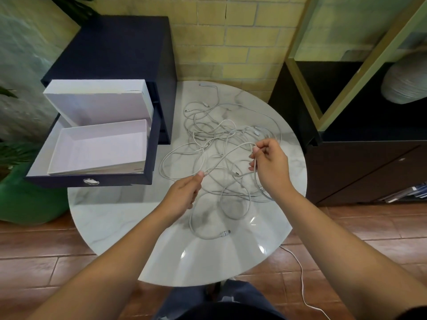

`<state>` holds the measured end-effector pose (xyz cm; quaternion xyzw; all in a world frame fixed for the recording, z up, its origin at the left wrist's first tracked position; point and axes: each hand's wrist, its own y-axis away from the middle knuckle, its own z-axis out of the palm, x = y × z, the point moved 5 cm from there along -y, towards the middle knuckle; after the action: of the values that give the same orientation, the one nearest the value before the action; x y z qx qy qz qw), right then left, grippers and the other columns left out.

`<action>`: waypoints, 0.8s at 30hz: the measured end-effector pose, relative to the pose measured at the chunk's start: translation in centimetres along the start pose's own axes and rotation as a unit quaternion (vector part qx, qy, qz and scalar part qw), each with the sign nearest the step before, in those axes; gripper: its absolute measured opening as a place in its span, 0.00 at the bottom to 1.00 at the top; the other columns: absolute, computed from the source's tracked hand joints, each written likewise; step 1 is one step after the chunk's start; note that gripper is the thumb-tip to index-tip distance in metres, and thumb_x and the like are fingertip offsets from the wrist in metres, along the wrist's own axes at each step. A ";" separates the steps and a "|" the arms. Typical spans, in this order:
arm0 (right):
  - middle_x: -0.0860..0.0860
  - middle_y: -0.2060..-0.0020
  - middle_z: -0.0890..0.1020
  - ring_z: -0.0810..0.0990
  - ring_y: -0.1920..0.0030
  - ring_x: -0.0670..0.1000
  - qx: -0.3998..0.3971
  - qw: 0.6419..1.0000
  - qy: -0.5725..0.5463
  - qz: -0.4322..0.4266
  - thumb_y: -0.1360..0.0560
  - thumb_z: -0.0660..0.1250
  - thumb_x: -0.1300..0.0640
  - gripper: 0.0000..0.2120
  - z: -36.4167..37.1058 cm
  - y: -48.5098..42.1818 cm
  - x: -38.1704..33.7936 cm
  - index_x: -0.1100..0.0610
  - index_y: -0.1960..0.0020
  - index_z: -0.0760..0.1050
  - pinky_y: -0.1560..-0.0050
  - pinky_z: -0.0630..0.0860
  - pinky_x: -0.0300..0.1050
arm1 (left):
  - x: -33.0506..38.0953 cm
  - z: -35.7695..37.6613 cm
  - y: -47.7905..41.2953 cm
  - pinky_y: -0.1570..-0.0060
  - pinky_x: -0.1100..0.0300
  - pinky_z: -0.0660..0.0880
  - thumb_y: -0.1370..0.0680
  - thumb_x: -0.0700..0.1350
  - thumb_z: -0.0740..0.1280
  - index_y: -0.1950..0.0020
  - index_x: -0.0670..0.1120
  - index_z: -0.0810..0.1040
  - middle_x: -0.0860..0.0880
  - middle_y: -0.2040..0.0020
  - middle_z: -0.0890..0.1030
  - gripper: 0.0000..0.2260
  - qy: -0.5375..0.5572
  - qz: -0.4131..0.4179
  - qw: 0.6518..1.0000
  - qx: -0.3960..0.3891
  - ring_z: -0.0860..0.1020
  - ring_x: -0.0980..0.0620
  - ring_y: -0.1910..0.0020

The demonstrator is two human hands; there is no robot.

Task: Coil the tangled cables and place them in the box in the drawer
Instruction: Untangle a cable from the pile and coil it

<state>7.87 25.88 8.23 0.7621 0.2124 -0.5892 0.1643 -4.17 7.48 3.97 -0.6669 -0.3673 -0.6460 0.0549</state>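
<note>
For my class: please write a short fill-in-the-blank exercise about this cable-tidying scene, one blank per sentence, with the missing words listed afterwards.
1. The tangled cables lie on a ____ marble table.
2. The white box in the open drawer is ____.
3. The left hand and the right hand each grip a white ____.
4. The drawer stands on the person's ____ side.

Missing words: round; empty; cable; left.
</note>
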 end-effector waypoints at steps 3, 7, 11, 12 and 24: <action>0.52 0.63 0.79 0.77 0.64 0.49 -0.024 0.996 0.082 0.015 0.21 0.61 0.63 0.06 -0.1 -0.6 1.3 0.55 0.55 0.73 0.65 0.78 0.44 | 1.0 0.0 0.0 0.74 0.64 0.55 0.19 0.56 0.58 0.68 0.48 0.62 0.54 0.73 0.59 0.21 0.049 0.014 0.999 0.006 0.56 0.55 0.73; 0.54 0.60 0.83 0.77 0.64 0.49 -0.163 0.941 0.295 -0.004 0.23 0.63 0.61 0.05 1.4 0.0 3.1 0.57 0.54 0.77 0.62 0.73 0.44 | 3.3 0.8 -0.1 0.77 0.65 0.55 0.18 0.55 0.55 0.67 0.46 0.66 0.54 0.74 0.58 0.20 0.139 0.031 0.989 -0.024 0.55 0.56 0.75; 0.48 0.57 0.84 0.80 0.53 0.51 -0.317 0.851 0.419 -0.022 0.24 0.63 0.58 0.08 4.1 2.6 4.1 0.50 0.51 0.80 0.52 0.77 0.47 | 5.0 1.9 -0.3 0.73 0.65 0.59 0.17 0.47 0.52 0.53 0.44 0.75 0.54 0.72 0.63 0.15 0.219 0.040 0.972 -0.068 0.59 0.57 0.74; 0.47 0.57 0.83 0.80 0.53 0.50 -0.340 0.837 0.428 -0.027 0.24 0.63 0.57 0.08 4.6 3.3 4.1 0.49 0.51 0.79 0.51 0.77 0.47 | 5.1 2.1 -0.5 0.71 0.64 0.61 0.17 0.43 0.51 0.48 0.43 0.76 0.53 0.71 0.64 0.14 0.223 0.043 0.971 -0.069 0.61 0.57 0.74; 0.43 0.64 0.81 0.77 0.63 0.40 -0.445 0.818 0.354 -0.085 0.22 0.63 0.56 0.08 5.7 5.5 0.8 0.53 0.50 0.81 0.57 0.73 0.42 | 2.3 0.9 -2.2 0.43 0.65 0.75 0.17 0.40 0.58 0.30 0.48 0.70 0.54 0.44 0.81 0.16 -0.107 0.124 0.986 -0.036 0.79 0.62 0.46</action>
<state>6.14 18.41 5.98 0.7411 0.5585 -0.1319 0.3485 -4.93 10.55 5.02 -0.7741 -0.2614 -0.5722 0.0710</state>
